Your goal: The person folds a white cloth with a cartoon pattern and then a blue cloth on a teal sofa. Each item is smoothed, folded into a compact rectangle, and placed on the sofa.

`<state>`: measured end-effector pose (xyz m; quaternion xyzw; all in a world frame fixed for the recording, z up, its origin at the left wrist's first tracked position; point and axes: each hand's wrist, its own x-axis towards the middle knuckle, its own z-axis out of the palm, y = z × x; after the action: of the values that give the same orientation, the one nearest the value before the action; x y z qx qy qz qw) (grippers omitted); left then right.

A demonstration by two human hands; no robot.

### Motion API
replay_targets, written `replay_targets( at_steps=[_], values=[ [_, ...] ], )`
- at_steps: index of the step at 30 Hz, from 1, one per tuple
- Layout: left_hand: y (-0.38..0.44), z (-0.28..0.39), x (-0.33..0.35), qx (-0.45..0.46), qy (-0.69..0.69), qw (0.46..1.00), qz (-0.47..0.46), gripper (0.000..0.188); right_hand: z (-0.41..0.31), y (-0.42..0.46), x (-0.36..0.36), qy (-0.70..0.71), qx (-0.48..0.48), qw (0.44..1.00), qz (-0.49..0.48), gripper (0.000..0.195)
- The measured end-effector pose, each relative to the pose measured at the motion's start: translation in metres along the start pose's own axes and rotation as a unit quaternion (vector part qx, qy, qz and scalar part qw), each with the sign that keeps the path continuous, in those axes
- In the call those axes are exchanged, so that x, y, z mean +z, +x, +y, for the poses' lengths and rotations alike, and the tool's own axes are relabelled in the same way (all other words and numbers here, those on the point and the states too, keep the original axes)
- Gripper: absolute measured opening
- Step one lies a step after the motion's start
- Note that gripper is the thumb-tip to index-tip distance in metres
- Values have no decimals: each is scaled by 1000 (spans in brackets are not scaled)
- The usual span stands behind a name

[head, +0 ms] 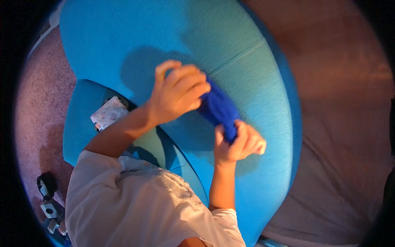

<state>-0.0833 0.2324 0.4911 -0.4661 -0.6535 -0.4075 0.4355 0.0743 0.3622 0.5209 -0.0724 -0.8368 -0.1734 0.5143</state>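
A dark blue piece of cloth (219,105), folded or bunched into a narrow strip, spans the gap between my hands. My left hand (180,91) pinches its upper left end, the other fingers curled. At its lower right end, my right hand (240,142) grips it between thumb and fingers. Both hands are slightly blurred. The cloth is over the bright blue upholstered seat (265,102), where the shadows of my hands and arms fall; whether it touches the seat I cannot tell.
To the left, a pale patterned soft packet (109,112) rests on a blue upholstered section (83,102). Pinkish carpet (43,92) lies beyond. Several small items, including a small box (49,210), are at the lower left. Creased brown fabric (339,123) spreads along the right.
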Motion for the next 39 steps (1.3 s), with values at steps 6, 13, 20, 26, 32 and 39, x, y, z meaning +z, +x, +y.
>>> replay_targets(
  at_steps=[6,13,20,26,32,39],
  values=[
    [59,-19,-12,6,33,999,34,35,-7,61,7,36,45,997,42,35],
    [-24,-19,-13,-52,-3,997,-56,30,-22,-18,17,13,-22,999,-33,25],
    [-37,-24,-15,-47,57,997,-36,32,-27,-7,23,34,-45,998,-35,22],
    [61,-49,-31,-21,107,994,21,35,-24,81,34,52,-8,996,71,37],
    [21,-58,-33,-17,66,998,-16,37,-42,41,33,51,-35,998,-13,30],
    [-112,-37,-11,-109,57,991,-57,35,-58,-70,54,69,-122,984,-112,30]
  ],
)
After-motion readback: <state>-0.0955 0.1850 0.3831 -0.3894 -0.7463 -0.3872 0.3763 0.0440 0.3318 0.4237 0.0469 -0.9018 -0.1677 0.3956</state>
